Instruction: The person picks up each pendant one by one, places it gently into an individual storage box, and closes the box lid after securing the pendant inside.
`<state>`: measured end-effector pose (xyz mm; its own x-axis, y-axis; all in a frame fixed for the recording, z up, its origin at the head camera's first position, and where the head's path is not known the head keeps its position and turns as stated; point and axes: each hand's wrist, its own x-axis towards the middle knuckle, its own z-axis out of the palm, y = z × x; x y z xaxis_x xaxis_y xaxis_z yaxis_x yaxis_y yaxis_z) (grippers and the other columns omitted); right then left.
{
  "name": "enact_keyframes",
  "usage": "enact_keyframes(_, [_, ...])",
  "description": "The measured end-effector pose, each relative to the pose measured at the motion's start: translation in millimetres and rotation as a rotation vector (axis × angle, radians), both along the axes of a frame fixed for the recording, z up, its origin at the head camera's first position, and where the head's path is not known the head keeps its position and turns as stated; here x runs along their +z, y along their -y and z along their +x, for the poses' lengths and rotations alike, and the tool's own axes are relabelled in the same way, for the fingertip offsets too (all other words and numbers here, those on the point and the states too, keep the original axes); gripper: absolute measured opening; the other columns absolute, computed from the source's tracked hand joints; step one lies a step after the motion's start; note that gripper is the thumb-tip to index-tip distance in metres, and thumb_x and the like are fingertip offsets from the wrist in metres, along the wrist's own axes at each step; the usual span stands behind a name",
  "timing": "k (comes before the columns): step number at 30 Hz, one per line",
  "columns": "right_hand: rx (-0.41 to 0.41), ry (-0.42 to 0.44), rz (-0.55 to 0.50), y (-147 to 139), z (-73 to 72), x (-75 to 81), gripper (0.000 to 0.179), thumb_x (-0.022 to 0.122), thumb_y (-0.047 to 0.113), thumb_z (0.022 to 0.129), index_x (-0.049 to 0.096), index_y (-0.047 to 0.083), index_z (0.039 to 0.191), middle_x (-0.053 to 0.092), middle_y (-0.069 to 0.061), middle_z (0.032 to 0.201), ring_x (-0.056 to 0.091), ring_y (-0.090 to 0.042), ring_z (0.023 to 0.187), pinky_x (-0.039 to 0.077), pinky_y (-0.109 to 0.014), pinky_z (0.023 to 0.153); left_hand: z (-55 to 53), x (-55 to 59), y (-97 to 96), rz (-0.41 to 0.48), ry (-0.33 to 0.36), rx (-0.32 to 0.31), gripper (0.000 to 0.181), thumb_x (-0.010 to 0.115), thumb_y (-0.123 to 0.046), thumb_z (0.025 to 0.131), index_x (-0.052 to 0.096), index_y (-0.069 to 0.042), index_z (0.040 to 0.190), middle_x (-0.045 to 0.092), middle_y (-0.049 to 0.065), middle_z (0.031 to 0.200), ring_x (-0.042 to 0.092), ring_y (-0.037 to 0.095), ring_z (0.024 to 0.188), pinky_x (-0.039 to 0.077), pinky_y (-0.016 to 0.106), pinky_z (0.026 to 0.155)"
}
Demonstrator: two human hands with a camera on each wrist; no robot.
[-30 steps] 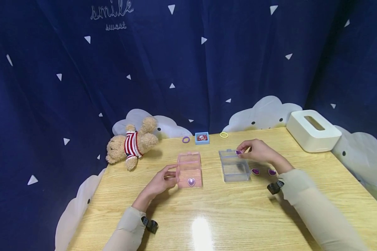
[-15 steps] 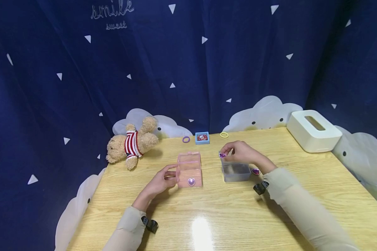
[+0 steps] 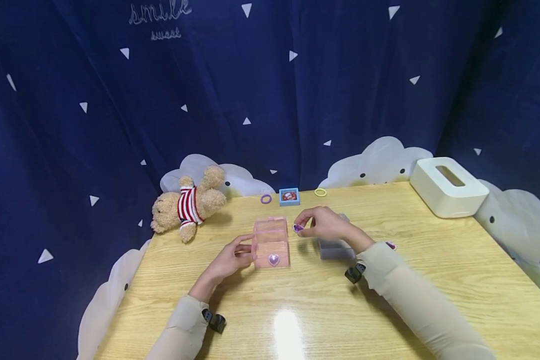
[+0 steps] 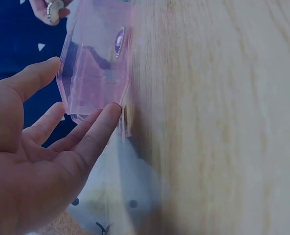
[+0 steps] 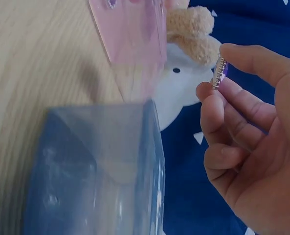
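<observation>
My right hand (image 3: 327, 224) pinches a purple gem (image 3: 298, 228) with a beaded silver edge between thumb and fingertips. In the right wrist view that gem (image 5: 220, 73) is seen edge-on, above and beyond the clear bluish box (image 5: 96, 161). The lidded pink see-through box (image 3: 271, 231) lies opened flat on the table, with a lilac heart gem (image 3: 274, 259) in its near part. Against its left side rest the extended fingers of my left hand (image 3: 227, 259). My right hand and forearm partly cover the clear box (image 3: 336, 253). Another purple gem (image 3: 391, 245) lies beside the right sleeve.
Along the back of the table (image 3: 252, 310) lie a purple ring (image 3: 266, 199), a small blue square box (image 3: 289, 197) and a yellow ring (image 3: 320, 192). A teddy bear (image 3: 189, 202) lies back left, and a white tissue box (image 3: 450, 187) stands back right.
My right hand has carried the purple gem leftward, from above the clear box to just right of the pink box. The left hand stays at the pink box's side.
</observation>
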<state>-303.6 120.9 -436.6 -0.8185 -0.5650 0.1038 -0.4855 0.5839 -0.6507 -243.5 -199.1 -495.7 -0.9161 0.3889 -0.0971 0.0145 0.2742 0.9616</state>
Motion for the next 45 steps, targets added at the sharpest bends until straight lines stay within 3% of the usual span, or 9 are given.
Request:
enact_keyframes(7, [0.063,-0.022,0.008,19,3.5,-6.6,0.021,0.078,0.022,0.084,0.075,0.019,0.104,0.074,0.007,0.095,0.063,-0.009,0.079,0.053,-0.022,0.070,0.9,0.7,0.1,0.002,0.002,-0.009,0.062,0.061,-0.003,0.097,0.033,-0.002,0.152,0.048,0.035,0.141,0.056,0.040,0.124,0.056,0.037,0.097])
enact_keyframes(17, [0.136,-0.013,0.033,43,8.5,-14.6,0.020,0.078,0.019,0.083,0.074,0.019,0.103,0.073,0.006,0.096,0.065,-0.017,0.084,0.052,-0.021,0.071,1.7,2.0,-0.5,0.004,0.003,-0.010,0.062,0.061,-0.002,0.097,0.032,-0.001,0.152,0.047,0.036,0.141,0.052,0.046,0.129,0.055,0.039,0.099])
enact_keyframes(27, [0.139,-0.017,0.092,58,9.6,-24.2,0.020,0.081,0.021,0.081,0.075,0.018,0.100,0.073,0.006,0.092,0.067,-0.017,0.091,0.052,-0.028,0.082,1.2,1.4,-0.6,0.002,-0.002,-0.006,0.063,0.062,-0.004,0.097,0.033,0.000,0.152,0.049,0.036,0.140,0.055,0.042,0.126,0.056,0.039,0.098])
enact_keyframes(34, [0.130,0.017,0.122,63,8.5,-29.6,0.022,0.081,0.014,0.078,0.075,0.017,0.099,0.073,0.005,0.089,0.066,-0.014,0.085,0.052,-0.026,0.078,0.5,0.5,-0.7,-0.006,-0.002,-0.004,0.064,0.063,-0.006,0.097,0.032,-0.001,0.152,0.049,0.035,0.140,0.053,0.043,0.128,0.056,0.038,0.098])
enact_keyframes(45, [0.110,-0.031,0.194,70,7.6,-35.4,0.023,0.082,0.018,0.079,0.076,0.019,0.101,0.076,0.007,0.092,0.068,-0.011,0.086,0.055,-0.030,0.083,0.9,0.9,-0.5,-0.001,-0.003,-0.011,0.064,0.063,-0.006,0.097,0.032,-0.001,0.153,0.048,0.036,0.141,0.054,0.042,0.127,0.056,0.040,0.099])
